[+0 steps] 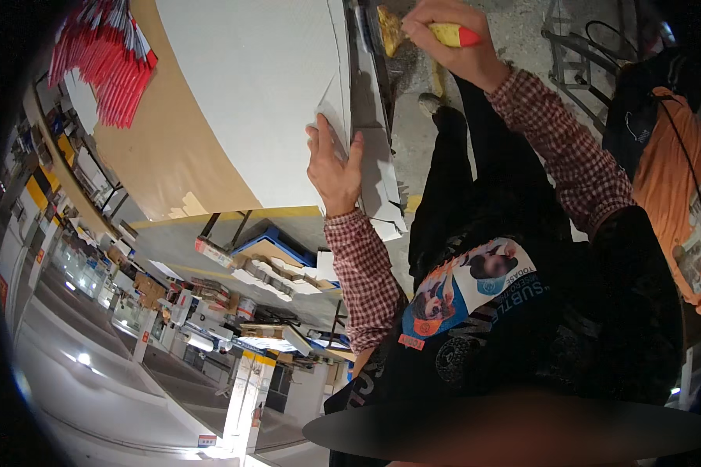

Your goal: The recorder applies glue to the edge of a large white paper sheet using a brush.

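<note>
My right hand (pixel 456 39) is closed around the yellow, red-ended handle of a brush (pixel 389 31). The brush's yellowish bristles point left, close beside the grey edge strip of a large white sheet (pixel 249 78). Fingers apart, my left hand (pixel 336 167) rests on the sheet's near right corner, next to a thin raised flap (pixel 335 105). A folded grey-white board (pixel 376 167) hangs along that side, just right of my left hand. Whether my left thumb presses on the board cannot be made out.
Brown paper-covered tabletop (pixel 175 156) shows left of the sheet. A fanned stack of red-and-white packets (pixel 113 70) lies at the far left. On the right are a metal frame (pixel 576 62) and an orange cloth (pixel 674 187). A blue-edged pallet (pixel 276 249) stands on the floor below.
</note>
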Demonstrator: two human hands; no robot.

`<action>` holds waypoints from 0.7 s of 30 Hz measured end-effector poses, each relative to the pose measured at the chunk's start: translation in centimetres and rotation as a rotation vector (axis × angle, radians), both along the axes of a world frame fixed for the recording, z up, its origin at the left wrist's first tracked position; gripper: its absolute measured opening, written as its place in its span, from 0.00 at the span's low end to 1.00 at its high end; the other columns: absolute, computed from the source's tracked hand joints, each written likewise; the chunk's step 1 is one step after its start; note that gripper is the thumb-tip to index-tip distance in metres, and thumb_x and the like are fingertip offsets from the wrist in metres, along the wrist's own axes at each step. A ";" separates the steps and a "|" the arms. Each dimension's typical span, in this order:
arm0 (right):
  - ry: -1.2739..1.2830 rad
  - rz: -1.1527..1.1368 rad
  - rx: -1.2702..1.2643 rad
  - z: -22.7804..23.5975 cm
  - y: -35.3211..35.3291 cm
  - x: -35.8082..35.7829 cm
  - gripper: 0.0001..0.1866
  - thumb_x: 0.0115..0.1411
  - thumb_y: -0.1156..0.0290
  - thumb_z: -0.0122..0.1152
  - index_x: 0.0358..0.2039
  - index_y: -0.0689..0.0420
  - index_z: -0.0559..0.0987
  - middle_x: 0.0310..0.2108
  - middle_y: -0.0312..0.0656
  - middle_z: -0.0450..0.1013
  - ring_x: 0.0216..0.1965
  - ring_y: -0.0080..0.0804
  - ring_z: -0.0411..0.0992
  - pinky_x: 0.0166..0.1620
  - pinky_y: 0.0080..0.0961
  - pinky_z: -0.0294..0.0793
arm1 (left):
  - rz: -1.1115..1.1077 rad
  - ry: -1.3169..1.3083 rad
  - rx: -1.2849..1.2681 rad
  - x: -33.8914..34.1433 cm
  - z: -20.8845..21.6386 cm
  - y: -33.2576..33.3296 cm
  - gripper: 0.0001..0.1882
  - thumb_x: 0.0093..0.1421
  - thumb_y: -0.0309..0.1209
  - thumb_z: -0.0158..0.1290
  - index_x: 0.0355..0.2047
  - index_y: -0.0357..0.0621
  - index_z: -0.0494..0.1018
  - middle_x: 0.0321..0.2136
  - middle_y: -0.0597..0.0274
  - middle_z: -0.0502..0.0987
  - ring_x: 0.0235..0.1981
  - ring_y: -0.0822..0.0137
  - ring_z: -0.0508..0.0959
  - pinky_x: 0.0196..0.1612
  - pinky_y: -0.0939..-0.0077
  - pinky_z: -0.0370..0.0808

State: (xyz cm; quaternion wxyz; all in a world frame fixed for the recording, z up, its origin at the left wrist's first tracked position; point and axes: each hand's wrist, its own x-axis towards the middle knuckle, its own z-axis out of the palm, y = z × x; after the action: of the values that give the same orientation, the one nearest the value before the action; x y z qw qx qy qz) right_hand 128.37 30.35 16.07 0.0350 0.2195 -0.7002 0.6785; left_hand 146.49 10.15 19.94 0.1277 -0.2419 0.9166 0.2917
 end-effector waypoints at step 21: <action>-0.078 0.200 0.086 1.8 4.4 6.7 0.02 0.54 0.80 0.57 0.27 0.63 0.78 0.30 0.42 0.74 0.31 0.28 0.73 0.33 0.22 0.72 | 0.068 -0.004 -0.502 2.7 -4.9 5.1 0.55 0.44 0.53 0.62 0.64 0.40 0.47 0.62 0.29 0.45 0.61 0.29 0.50 0.56 0.45 0.60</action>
State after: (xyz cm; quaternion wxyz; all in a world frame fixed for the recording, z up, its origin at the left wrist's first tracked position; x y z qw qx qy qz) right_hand 135.11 34.71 17.87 -0.0696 0.2630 -0.7040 0.6560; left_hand 149.15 15.28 15.06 0.0556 -0.2972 0.9514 0.0584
